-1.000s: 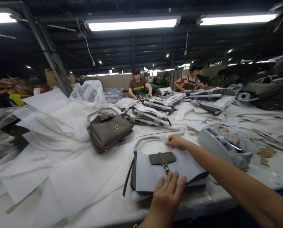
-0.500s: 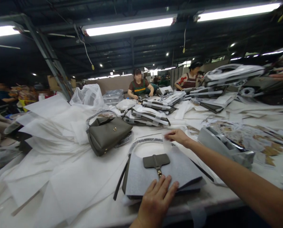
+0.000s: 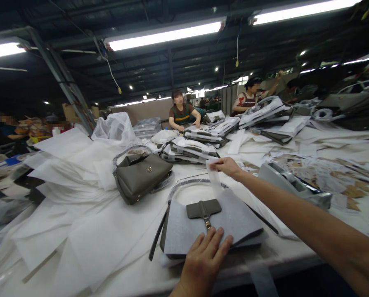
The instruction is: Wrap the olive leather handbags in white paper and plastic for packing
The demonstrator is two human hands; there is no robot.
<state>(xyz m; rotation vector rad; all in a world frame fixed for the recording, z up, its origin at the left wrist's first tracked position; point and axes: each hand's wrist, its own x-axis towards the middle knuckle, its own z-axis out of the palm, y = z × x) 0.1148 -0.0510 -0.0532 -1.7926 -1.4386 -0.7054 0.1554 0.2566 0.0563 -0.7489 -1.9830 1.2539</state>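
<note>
A handbag (image 3: 204,209) lies flat before me, its front covered by a pale sheet (image 3: 180,227) and its handle (image 3: 184,183) wrapped in clear film. A dark grey-green flap with a gold clasp shows on top of the sheet. My left hand (image 3: 203,255) rests on the lower part of the covered bag, fingers stretched out, just below the clasp. Beyond the bag's upper edge, my right hand (image 3: 229,167) pinches a translucent strip of tape (image 3: 214,181), which hangs down toward the handle and the sheet's top edge.
Left of the covered bag sits another grey-green handbag (image 3: 143,175), beside spread white sheets (image 3: 91,243). A tape dispenser (image 3: 291,185) stands to the right. Wrapped bags (image 3: 190,150) are piled behind. Two co-workers are across the table. A tape strip (image 3: 263,280) hangs from the front edge.
My right hand has moved slightly up and left, lifting the tape strip. My left hand stays put. At the back right, a wrapped bag has come down onto the pile.
</note>
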